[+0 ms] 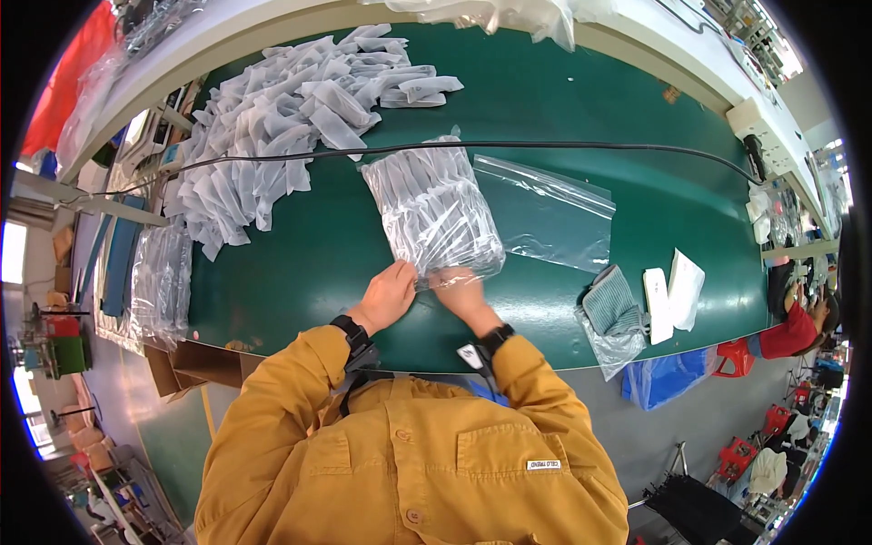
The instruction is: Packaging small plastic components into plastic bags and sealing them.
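In front of me on the green table lies a clear plastic bag (434, 204) filled with rows of small whitish packets. My left hand (388, 292) is closed, its fingers pinching the near left corner of the bag's edge. The fingers of my right hand (461, 295) reach under or inside the bag's near edge; the plastic covers their tips, so their grip is hidden. Right beside the filled bag, a flat clear plastic bag (554, 213) lies on the table. A large heap of frosted packets (272, 127) spreads over the far left.
A black cable (509, 144) stretches across above the table. At the right lie a grey knitted item (611, 302), a white box (658, 304) and a white paper packet (686, 289). Stacked clear bags (162, 282) sit at the left edge. A power strip (758, 136) is mounted far right.
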A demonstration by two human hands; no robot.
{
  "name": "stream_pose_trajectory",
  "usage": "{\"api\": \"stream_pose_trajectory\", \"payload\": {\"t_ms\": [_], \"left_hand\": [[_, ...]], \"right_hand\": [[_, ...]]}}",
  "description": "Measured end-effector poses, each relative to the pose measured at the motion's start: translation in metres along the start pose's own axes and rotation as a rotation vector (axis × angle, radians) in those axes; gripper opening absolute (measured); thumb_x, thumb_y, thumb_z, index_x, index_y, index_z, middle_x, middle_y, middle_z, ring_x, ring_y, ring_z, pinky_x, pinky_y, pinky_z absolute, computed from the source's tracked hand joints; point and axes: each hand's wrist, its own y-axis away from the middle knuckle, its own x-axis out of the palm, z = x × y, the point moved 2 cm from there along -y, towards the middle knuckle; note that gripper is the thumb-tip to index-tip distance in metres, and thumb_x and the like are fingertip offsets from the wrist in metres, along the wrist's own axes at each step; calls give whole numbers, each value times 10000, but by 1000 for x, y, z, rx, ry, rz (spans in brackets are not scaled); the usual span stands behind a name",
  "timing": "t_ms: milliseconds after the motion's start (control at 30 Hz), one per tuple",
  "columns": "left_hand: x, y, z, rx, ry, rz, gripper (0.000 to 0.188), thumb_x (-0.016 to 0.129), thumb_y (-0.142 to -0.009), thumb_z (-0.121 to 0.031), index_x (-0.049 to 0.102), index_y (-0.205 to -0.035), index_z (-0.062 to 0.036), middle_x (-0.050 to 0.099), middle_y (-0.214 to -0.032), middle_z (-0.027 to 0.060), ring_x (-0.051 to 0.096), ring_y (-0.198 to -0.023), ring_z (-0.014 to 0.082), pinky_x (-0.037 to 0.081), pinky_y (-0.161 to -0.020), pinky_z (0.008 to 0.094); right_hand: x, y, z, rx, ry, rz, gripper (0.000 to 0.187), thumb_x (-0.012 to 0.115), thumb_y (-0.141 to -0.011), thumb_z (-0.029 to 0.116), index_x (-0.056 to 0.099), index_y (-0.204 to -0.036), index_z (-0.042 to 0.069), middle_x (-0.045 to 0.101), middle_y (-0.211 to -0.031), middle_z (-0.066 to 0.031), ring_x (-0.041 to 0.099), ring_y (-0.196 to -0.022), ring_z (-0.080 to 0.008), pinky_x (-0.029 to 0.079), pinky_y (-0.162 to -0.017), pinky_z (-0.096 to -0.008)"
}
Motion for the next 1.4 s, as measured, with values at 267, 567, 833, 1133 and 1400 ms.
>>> {"api": "stream_pose_trajectory", "payload": {"t_ms": [267,567,833,1133,1400], "left_hand": [[24,4,7,-67,79,20,187,548,-720,65,436,-837,-27,510,-765,155,541,-693,370,449,-603,417],[46,25,30,-537,43,-238,246,664,-819,-63,424,-783,-24,526,-640,128,584,-589,299,458,-542,405],[62,17,36,-907,432,-191,295,710,-835,-169,475,-745,-15,615,-650,142,640,-557,238,500,-524,359],[59,11,42,-850,536,-200,126,593,-849,-39,617,-761,48,661,-647,127,677,-570,174,547,-503,295],[29,7,24,-866,818,-291,219,505,-850,63,378,-689,-15,570,-632,97,714,-669,209,557,-512,287]], "right_hand": [[-15,-8,-77,337,325,-73,277,609,-849,266,650,-679,51,658,-689,-163,659,-649,-355,524,-585,-479],[-66,-7,-69,246,69,-429,205,622,-894,218,565,-945,28,635,-865,-191,635,-778,-388,500,-653,-478],[-52,-5,-92,247,7,-343,105,583,-887,128,542,-957,62,607,-912,-171,608,-832,-403,483,-677,-490],[-62,-5,-81,370,209,-202,156,595,-841,104,550,-982,53,612,-896,-178,612,-830,-405,479,-709,-491],[-61,-7,-89,131,14,-218,203,518,-896,8,550,-1095,-11,622,-943,-245,598,-827,-451,482,-739,-480]]}}
